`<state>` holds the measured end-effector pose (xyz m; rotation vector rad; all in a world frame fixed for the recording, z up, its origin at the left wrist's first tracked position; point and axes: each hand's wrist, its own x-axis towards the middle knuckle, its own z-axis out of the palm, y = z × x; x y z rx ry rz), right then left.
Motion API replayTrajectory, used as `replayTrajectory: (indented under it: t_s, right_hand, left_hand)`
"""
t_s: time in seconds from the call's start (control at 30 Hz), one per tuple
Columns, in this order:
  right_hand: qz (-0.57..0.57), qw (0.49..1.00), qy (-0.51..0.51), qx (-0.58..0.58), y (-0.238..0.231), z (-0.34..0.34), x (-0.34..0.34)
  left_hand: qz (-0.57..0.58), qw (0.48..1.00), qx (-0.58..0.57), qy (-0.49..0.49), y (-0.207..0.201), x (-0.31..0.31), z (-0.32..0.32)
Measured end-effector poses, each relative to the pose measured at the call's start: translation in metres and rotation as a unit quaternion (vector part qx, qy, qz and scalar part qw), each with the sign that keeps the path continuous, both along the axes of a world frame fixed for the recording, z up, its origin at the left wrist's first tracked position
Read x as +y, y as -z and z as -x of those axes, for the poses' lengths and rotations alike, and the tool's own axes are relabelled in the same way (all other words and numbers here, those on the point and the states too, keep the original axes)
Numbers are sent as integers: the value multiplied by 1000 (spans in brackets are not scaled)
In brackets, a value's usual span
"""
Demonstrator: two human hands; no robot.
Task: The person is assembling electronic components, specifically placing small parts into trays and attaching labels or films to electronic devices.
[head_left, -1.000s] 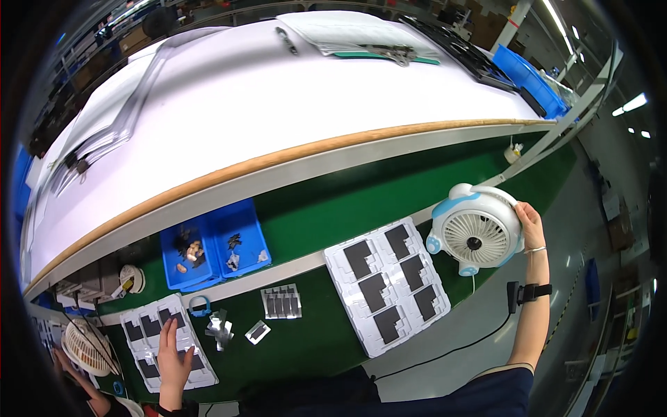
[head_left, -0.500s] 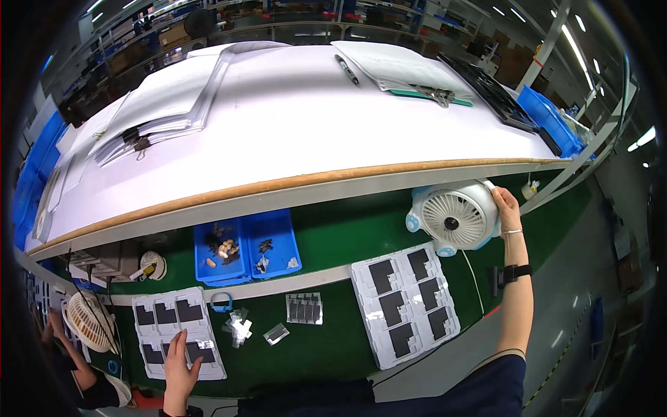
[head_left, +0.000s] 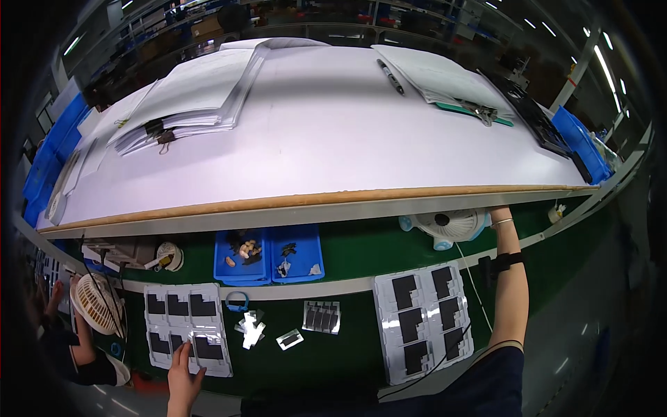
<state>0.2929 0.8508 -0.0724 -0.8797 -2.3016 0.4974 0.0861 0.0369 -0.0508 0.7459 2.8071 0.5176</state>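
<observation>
white and pale-blue plastic: we record a small fan [head_left: 445, 221] at right, beneath the raised shelf [head_left: 326, 153] and over the green worktop [head_left: 354, 254], its upper part covered by the shelf edge. we judge it light for its bulk, stiff in the shell and smooth enough to slip, the thin grille ribs being its fragile point. we advise taking hold of the solid outer casing, clear of the grille. right hand [head_left: 499, 213]: at the fan's right side, fingers hidden by the shelf edge; we cannot tell whether it grasps the casing. left hand [head_left: 183, 379]: fingers loosely extended, nothing held, over the near edge of the white tray [head_left: 182, 324]; contact unconfirmed.
</observation>
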Motion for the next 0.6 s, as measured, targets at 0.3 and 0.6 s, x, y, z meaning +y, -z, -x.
replayTrajectory:
  t_s: [0.3, 0.6]
  right_hand:
    - [-78, 989, 53, -116, 6, 17, -10]
    - [207, 973, 91, 36, -33, 20, -64]
  left_hand:
    - [-16, 999, -31, -2, 5, 1, 11]
    - [-23, 998, -49, -21, 13, -28, 1]
